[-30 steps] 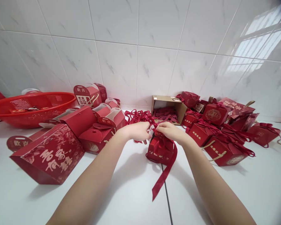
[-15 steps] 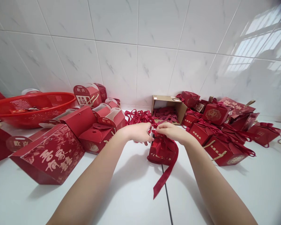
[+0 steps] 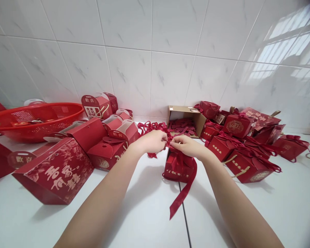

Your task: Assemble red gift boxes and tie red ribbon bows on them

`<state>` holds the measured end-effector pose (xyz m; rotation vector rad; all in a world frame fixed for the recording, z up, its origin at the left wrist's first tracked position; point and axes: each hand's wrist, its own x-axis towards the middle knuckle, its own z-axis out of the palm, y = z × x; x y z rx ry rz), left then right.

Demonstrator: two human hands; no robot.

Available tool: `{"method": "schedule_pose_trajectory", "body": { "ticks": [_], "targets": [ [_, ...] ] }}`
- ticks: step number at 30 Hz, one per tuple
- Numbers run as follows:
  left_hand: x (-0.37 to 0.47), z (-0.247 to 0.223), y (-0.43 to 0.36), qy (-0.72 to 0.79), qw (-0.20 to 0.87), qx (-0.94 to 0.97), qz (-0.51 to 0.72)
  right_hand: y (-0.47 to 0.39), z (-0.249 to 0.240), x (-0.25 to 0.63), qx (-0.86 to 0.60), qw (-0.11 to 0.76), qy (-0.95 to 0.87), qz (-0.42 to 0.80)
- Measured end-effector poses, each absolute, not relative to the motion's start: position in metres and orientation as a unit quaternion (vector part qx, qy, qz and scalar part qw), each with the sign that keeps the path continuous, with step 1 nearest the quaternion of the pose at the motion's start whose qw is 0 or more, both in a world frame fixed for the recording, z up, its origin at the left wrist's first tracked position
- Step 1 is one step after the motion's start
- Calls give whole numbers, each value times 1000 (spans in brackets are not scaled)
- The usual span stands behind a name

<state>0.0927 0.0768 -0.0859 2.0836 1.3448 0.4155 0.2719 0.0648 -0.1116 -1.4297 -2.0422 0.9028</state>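
Just in front of the brown carton (image 3: 182, 109) on the counter (image 3: 150, 213), a little red gift box (image 3: 180, 171) sits with its ribbon tail (image 3: 180, 201) trailing off, left hand (image 3: 155, 140) and right hand (image 3: 187, 145) each pinching at its top, though I can't tell which bit of it the grip's on.

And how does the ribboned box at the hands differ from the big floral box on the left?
The ribboned box looks smaller than the floral box. A red ribbon trails from the ribboned box; none shows on the floral box. The left hand and right hand are at the ribboned box's top, neither at the floral box. Both boxes are red with pale lettering.
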Motion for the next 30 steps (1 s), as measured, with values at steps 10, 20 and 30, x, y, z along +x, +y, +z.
{"method": "schedule_pose_trajectory", "body": {
  "ticks": [10,20,30],
  "targets": [
    [26,-40,69,619,-17,604,502,35,-76,328,-635,275,-692,207],
    [95,-96,63,497,215,803,248,23,-150,327,-597,312,-649,354],
    [90,-131,28,509,255,787,237,4,-166,306,-451,348,-620,539]
  ]
}}
